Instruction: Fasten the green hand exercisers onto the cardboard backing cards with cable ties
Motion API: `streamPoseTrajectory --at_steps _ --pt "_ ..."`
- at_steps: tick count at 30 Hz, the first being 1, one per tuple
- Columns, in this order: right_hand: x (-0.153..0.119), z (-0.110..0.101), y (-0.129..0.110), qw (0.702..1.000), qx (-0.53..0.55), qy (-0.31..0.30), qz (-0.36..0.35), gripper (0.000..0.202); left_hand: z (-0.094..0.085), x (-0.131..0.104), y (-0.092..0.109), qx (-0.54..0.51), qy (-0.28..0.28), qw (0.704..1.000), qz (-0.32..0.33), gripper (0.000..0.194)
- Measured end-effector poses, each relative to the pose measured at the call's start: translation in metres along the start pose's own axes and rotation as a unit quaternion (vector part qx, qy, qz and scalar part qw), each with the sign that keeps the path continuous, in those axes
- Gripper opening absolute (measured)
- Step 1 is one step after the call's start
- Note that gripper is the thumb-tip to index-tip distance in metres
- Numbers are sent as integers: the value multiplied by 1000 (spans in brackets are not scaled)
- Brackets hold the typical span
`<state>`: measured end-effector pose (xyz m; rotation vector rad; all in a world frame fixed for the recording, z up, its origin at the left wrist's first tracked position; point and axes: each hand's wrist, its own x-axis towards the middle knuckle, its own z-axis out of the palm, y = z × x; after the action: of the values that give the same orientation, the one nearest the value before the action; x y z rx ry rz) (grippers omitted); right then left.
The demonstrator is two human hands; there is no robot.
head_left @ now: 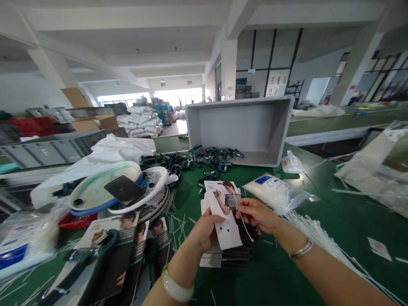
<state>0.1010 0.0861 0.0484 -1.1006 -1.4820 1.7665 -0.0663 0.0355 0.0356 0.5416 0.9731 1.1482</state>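
My left hand [204,229] grips a printed backing card [230,236] with punched holes, thumb on its face. It is tilted above a stack of similar cards [210,260] on the green table. Pinched in the fingers of my right hand [256,215] is a thin white cable tie [247,230], curving across the card's right side. Dark green hand grips [210,175] lie just behind the stack. At the lower left, a hand grip [83,254] rests on a card, with more cards beside it.
A grey bin [237,131] lies tipped on its side behind the hand grips. White cable ties [314,231] spread to the right, near a bag of white material [270,190]. Round lids and trays [95,187] stand left. A clear plastic bag [379,174] sits far right.
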Motion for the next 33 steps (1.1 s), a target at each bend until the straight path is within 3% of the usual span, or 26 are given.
streamPoseTrajectory --at_steps 4,11,15,17,20,22,24,27,33 --pt "3 6 4 1000 -23 -7 -9 34 4 5 -2 10 6 999 31 50" --pt "-1 10 0 998 -64 3 -18 33 7 3 -3 -11 -10 992 122 63" --pt "-8 10 -4 982 -179 17 -59 27 8 2 1 -8 35 985 168 54" --pt "-14 10 -10 937 -330 48 -105 23 8 2 3 -10 41 983 179 53" --pt "-26 11 -25 792 -578 112 -162 22 8 3 2 -11 31 981 194 57" --pt "-33 15 -36 700 -686 126 -153 24 8 3 0 -12 30 980 199 58" --pt "-39 19 -45 644 -743 112 -142 24 8 4 -3 -18 34 980 198 58" --pt "-45 24 -51 600 -781 89 -152 23 8 5 -4 -24 32 979 201 57" --pt "-45 29 -58 561 -804 87 -180 18 15 0 -1 -14 27 975 222 55"
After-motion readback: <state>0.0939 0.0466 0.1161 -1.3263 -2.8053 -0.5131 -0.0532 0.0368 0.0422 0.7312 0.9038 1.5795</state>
